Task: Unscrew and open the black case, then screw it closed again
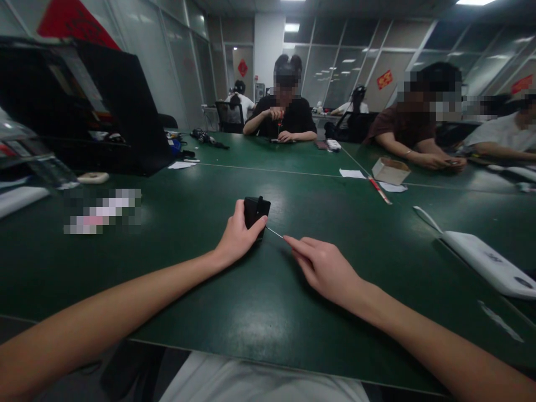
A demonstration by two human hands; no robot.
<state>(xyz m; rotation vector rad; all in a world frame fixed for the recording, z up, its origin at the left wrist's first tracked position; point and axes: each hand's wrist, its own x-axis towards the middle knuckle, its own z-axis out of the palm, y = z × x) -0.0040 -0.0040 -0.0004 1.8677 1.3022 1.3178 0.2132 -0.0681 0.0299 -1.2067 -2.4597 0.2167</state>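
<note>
My left hand (238,237) grips a small black box-like device (256,210) that stands on the green table (259,301), thumb and fingers around its near side. My right hand (322,268) pinches a thin metal pin or wire (275,232) between thumb and forefinger. The pin's tip points at the lower right side of the black device, at or very near it.
A white power strip (486,259) lies at the right. A small cardboard box (390,170) and a red pen (379,190) sit further back. An open black case (104,106) stands at the left. Other people sit at the far and right sides.
</note>
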